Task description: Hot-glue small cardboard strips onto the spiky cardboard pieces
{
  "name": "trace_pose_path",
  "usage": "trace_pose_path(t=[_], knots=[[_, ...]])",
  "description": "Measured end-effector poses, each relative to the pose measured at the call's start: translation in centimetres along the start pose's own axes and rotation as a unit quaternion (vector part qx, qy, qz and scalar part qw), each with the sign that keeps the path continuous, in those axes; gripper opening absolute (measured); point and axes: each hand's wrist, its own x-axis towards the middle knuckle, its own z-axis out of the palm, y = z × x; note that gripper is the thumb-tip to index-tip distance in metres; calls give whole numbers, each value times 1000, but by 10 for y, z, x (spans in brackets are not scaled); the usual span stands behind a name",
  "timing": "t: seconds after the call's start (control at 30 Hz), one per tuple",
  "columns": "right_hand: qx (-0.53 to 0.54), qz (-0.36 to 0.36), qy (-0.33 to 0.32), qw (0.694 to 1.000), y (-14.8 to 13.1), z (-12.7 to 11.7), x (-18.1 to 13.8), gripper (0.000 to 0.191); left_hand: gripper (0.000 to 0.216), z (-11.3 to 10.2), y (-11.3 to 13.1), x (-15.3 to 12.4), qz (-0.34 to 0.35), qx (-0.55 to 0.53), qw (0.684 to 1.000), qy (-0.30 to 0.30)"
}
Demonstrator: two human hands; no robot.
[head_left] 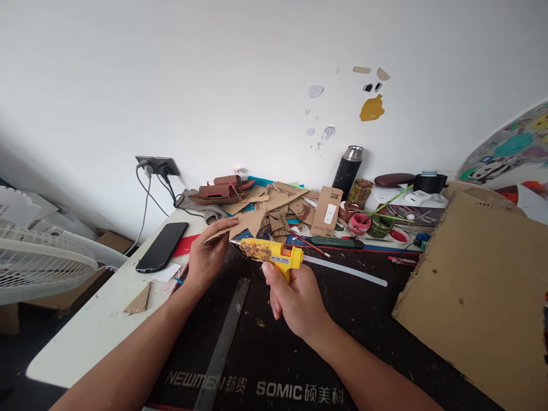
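My right hand (295, 299) is closed around the handle of a yellow glue gun (270, 252), whose nozzle points left. A translucent glue stick (346, 270) trails from the back of the gun to the right. My left hand (208, 254) pinches a flat piece of brown cardboard (244, 224) and holds it just above the nozzle tip. Both hands hover over a black desk mat (299, 354) with white lettering.
A metal ruler (225, 339) lies on the mat below my hands. A black phone (162, 246) rests on the white table at left, near a white fan (38, 260). Cardboard scraps, a black flask (347, 169) and paint pots crowd the back. A large cardboard sheet (479, 285) lies at right.
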Motion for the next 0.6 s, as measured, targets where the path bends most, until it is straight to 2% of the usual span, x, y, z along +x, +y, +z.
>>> trace_pose_path(t=[0.6], knots=[[1,-3,1,1000,-2,0,-1,66,39,0,1,1,7,4,1000,2]])
